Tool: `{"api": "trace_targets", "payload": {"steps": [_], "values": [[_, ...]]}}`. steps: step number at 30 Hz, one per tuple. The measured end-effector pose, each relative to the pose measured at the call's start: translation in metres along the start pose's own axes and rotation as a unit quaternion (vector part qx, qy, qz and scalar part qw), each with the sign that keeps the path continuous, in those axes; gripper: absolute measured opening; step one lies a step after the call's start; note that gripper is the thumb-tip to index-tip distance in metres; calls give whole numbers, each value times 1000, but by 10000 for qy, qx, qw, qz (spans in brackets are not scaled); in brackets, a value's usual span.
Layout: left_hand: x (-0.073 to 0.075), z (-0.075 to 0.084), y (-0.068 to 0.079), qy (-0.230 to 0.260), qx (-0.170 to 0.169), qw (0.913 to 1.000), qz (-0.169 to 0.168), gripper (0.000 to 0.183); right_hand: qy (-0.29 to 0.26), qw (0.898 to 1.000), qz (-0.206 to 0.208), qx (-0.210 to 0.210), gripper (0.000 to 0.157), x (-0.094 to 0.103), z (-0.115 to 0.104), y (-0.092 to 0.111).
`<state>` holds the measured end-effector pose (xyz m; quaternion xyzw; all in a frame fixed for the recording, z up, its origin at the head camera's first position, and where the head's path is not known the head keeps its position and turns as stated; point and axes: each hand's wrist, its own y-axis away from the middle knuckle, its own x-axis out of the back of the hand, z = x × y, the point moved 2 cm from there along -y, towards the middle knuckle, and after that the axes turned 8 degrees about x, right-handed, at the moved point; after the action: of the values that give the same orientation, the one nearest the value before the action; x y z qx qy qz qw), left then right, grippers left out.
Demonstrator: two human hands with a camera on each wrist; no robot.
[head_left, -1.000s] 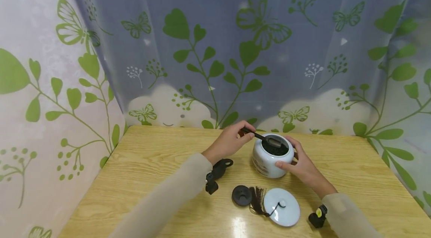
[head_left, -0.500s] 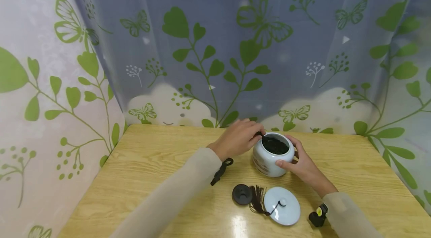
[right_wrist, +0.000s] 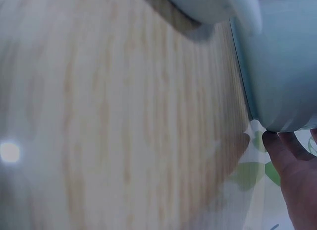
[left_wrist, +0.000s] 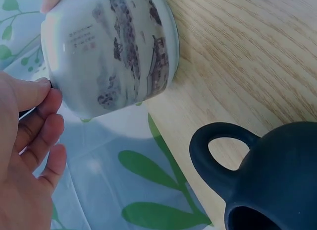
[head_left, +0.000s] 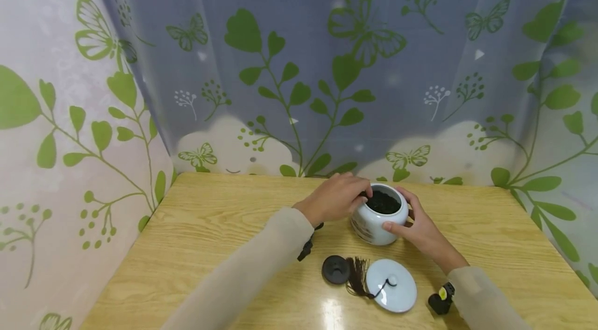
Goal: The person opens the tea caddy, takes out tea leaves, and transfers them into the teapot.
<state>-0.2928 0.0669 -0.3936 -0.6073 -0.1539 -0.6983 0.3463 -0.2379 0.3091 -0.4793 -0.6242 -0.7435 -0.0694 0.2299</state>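
Observation:
In the head view, a white lidless jar (head_left: 374,229) stands on the table, dark tea leaves (head_left: 385,202) inside. My left hand (head_left: 336,197) is at the jar's left rim, pinching a dark scoop; the scoop's bowl is out of sight, while a bit of its handle (left_wrist: 24,113) shows behind the thumb in the left wrist view. My right hand (head_left: 418,226) grips the jar's right side, thumb in front and fingers behind. Painted scenery covers the jar wall (left_wrist: 119,51) in the left wrist view. Fingers (right_wrist: 285,158) of the right hand press the jar in the right wrist view.
A white jar lid (head_left: 397,293) with a brown tassel (head_left: 357,275) lies in front of the jar. Left of it is a small dark round lid (head_left: 336,270). A dark teapot (left_wrist: 282,160) stands near my left wrist. Behind the table hangs a patterned curtain (head_left: 280,112).
My left hand has moved right and turned over toward the jar rim, and the scoop bowl, seen above the leaves a second ago, is now hidden. The right hand and jar stay put.

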Motion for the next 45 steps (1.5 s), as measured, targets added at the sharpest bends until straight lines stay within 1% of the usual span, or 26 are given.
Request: {"api": "trace_targets", "payload": {"steps": [4,7,10,12,16,19,23,26,28,33,36,41,45], "values": [[-2,1,-2,313,-115,9992,-206,18,-23,10000,-7,-31,101,0,-1,0],[-4,1,-3,640,-191,9970,-399,19,-27,10000,1,-66,101,1,-1,0],[-5,1,-2,1063,-106,9927,-557,19,-14,10000,3,-65,101,0,-1,0],[-6,0,-1,1386,26,9885,-606,20,6,10000,18,-64,102,0,0,0],[-10,-3,2,2116,389,9747,-610,20,29,10000,19,-63,102,-1,1,0],[-13,-6,4,2659,703,9597,-568,20,9,10000,21,-67,103,-1,1,0],[-14,-14,7,3202,1135,9400,-318,20,2,10000,35,-42,102,-1,1,0],[-11,-20,8,3387,1353,9311,-72,19,-14,10000,40,-30,102,-1,1,0],[-9,-23,10,3530,1431,9246,9,19,-6,10000,58,-39,103,0,1,0],[-5,-32,14,3856,1479,9106,160,18,31,9999,105,-34,103,0,0,-1],[-4,-36,18,3937,1523,9063,206,18,30,9999,114,-15,103,0,1,-1],[-5,-41,24,4087,1698,8965,196,18,51,9999,95,-4,103,0,3,0],[-5,-46,28,4229,1718,8895,232,20,59,9999,84,15,104,0,2,0]]}}
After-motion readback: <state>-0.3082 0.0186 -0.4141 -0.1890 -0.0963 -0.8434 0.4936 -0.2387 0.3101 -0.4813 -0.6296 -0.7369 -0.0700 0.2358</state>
